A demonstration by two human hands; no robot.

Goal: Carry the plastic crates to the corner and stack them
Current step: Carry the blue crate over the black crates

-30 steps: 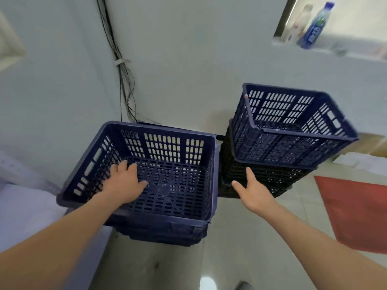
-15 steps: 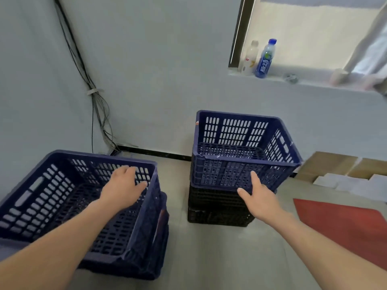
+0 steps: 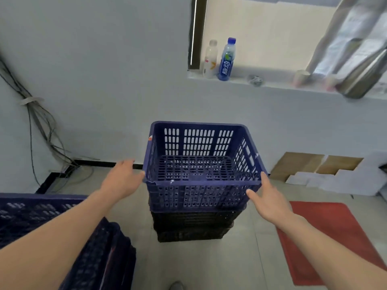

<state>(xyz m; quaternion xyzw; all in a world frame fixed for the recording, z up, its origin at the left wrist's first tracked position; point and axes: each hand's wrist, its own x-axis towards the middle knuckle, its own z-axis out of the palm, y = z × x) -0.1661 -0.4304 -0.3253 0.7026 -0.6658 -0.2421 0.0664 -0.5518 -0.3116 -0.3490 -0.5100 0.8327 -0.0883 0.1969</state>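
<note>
Nearest the camera, at lower left, a finished stack of blue crates (image 3: 37,210) sits on the floor under the person's left forearm. Further out, the left hand (image 3: 122,182) and the right hand (image 3: 269,198) flank the top blue crate (image 3: 201,193), one at each front corner. The fingers of both are straight and spread, gripping nothing; whether they actually touch the rim cannot be told.

The crate stands on dark black crates (image 3: 192,227) in the middle of the floor. It is upright, mouth up, and its long axis seems to run left to right, parallel to the far wall.

The step looks like taking hold for a lift. It would go best with both hands curled under the side rims at matching points. The crate should then rise straight up and level, so the black ones below do not drag along.

Beyond lie a red mat (image 3: 326,233), cables (image 3: 35,126) in the corner, and bottles (image 3: 227,59) on the window sill (image 3: 278,83).
</note>
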